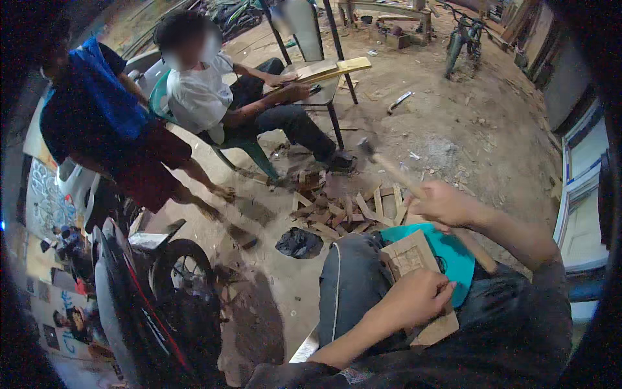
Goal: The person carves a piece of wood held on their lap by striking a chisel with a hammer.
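Brown wooden piece [409,251], tan hammer handle [396,172], turquoise surface [464,267]

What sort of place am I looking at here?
Probably a small woodworking yard: wood offcuts lie heaped on the dirt ground, the right hand holds a hammer, and a seated person holds boards.

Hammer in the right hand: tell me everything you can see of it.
The hammer has a small, dark, metal-looking head on a long, pale handle that looks like wood. The right hand grips the handle partway along, leaving its butt end sticking out below the fist. It slants across the view, head at upper left, away from the wearer, butt toward the lap. The head appears to touch nothing; blur hides its exact shape. Whether the butt touches anything is unclear.
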Demonstrator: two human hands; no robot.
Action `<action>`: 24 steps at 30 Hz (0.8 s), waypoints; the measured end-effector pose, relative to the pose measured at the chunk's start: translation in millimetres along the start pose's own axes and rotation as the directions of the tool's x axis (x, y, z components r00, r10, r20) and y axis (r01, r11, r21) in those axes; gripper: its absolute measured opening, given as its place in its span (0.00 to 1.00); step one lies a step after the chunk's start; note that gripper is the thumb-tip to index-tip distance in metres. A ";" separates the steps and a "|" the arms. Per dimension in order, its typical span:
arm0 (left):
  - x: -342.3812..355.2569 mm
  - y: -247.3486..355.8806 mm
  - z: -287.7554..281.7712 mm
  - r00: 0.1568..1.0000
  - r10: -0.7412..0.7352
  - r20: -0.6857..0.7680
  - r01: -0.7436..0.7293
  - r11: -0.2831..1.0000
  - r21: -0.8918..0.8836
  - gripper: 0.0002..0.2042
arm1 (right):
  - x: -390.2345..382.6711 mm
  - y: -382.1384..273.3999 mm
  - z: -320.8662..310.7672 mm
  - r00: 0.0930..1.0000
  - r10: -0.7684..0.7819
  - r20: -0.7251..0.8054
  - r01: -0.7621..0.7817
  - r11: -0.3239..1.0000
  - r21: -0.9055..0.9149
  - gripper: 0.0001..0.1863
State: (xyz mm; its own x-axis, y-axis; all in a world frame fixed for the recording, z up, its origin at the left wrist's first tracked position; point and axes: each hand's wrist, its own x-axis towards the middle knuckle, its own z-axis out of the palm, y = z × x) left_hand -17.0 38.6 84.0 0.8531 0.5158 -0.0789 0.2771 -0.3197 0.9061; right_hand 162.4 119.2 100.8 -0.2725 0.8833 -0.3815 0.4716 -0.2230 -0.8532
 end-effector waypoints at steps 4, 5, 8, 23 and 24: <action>-3.4 -3.5 -3.4 0.999 -0.019 -0.050 0.015 0.997 -0.079 0.17 | 56.7 -81.8 53.8 0.906 -0.403 0.132 0.422 0.823 -0.381 0.20; -3.4 -4.3 -3.5 0.997 0.017 -0.074 -0.023 0.996 -0.083 0.17 | 61.5 -98.9 65.8 0.846 -0.508 0.165 0.527 0.745 -0.409 0.19; -12.1 -6.5 -0.5 0.991 0.020 -0.135 -0.033 0.995 -0.093 0.18 | 63.8 -150.6 95.6 0.731 -0.607 0.311 0.682 0.667 -0.301 0.20; -0.3 -4.1 6.2 0.882 0.134 -0.451 -0.143 0.990 0.013 0.15 | 28.4 64.7 12.3 0.954 -0.250 -0.165 0.198 0.940 -0.277 0.12; -0.2 -5.3 2.8 0.847 0.162 -0.506 -0.195 0.981 -0.013 0.14 | 5.7 60.6 16.0 0.971 -0.106 -0.214 0.088 0.992 -0.091 0.10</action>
State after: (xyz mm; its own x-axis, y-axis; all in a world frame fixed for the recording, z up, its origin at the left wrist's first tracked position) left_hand -17.3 37.9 78.0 0.5442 0.7871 0.2904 0.0996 -0.4043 0.9092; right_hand 175.9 104.2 41.3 -0.1350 0.9696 -0.2039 0.5198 -0.1058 -0.8477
